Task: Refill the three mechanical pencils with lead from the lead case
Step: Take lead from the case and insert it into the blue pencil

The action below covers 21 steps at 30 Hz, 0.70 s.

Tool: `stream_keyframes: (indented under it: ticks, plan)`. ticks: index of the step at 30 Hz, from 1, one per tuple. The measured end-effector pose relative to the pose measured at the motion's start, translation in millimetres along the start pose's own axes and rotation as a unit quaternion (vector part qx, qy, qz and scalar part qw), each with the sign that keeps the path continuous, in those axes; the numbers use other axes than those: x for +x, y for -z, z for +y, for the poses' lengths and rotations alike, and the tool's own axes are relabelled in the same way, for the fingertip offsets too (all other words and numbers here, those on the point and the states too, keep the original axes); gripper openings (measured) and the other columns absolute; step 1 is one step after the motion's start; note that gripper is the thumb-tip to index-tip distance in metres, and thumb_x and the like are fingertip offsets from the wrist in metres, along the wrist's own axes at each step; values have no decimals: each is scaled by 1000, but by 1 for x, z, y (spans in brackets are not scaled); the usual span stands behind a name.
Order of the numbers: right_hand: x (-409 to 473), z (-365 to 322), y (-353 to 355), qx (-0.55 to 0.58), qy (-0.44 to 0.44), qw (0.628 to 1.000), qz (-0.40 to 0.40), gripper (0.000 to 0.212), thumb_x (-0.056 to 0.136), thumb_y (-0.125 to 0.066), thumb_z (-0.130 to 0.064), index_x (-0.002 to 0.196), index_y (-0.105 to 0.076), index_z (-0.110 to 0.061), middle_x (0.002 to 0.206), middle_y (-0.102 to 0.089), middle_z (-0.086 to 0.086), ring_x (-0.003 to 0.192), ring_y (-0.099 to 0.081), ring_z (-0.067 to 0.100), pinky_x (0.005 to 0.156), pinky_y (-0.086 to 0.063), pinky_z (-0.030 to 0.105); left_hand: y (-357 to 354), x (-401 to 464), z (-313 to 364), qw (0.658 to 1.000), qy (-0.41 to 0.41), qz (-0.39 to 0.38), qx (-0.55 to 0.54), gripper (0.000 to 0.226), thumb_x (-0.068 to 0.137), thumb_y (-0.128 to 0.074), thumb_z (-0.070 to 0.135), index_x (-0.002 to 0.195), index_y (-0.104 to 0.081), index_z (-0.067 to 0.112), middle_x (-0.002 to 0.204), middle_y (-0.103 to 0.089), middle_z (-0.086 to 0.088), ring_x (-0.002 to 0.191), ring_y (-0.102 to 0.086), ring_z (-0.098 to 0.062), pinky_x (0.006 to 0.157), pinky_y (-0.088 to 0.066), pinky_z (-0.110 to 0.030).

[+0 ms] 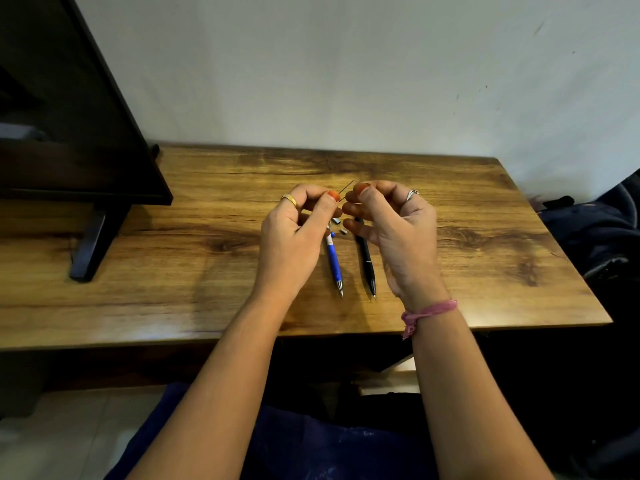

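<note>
Two hands hold a thin lead above the tabletop (485, 271).
Nearest lie the blue pencil (334, 261) and black pencil (366, 261); above them, left hand (294, 233) and right hand (394, 230) fingers pinch the lead (347, 189).

two pencils (349, 261) on table (485, 237), side by side

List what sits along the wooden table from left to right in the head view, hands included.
Dark monitor → left hand → blue pencil → black pencil → right hand → dark bag past the table's right edge.
</note>
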State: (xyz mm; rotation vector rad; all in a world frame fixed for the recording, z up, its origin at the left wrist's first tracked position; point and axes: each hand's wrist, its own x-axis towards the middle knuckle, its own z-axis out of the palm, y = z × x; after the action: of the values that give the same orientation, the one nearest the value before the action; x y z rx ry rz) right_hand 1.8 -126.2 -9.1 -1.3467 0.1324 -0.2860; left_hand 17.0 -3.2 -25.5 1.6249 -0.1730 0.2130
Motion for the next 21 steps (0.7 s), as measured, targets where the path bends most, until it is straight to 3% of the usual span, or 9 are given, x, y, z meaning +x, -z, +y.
stream_keyframes:
  ticks: [4, 9, 15, 21]
  plan:
    - [1, -2, 0, 11, -11, 1000, 9, 6, 93, -61, -10, 91, -67, -8, 87, -72, 7, 80, -72, 20, 65, -58, 29, 0, 0, 1, 1000, 14, -3, -23, 20, 92, -58, 29, 80, -65, 44, 78, -70, 16, 67, -61, 1, 62, -54, -19]
    - [2, -2, -2, 29, -13, 999, 25, 6, 94, -59, -12, 93, -64, -8, 85, -72, 6, 78, -72, 19, 63, -58, 29, 0, 0, 1, 995, 51, -12, -79, 13, 92, -59, 25, 85, -66, 33, 79, -72, 10, 68, -62, 2, 55, -46, -11]
    - [1, -6, -4, 78, 27, 997, 4, 9, 101, -46, -15, 94, -52, -15, 86, -74, 6, 86, -72, 24, 67, -59, 35, 0, 0, -1, 988, 95, -20, -120, 8, 92, -60, 27, 88, -66, 31, 81, -73, 8, 66, -61, 0, 55, -43, -11]
    - [0, -3, -4, 32, 80, 996, -38, 8, 100, -36, -22, 98, -44, -19, 100, -75, 5, 103, -68, 25, 81, -57, 36, 1, -1, 0, 987, 101, -25, -123, 8, 92, -59, 28, 89, -66, 30, 81, -73, 10, 69, -63, 4, 54, -43, -8]
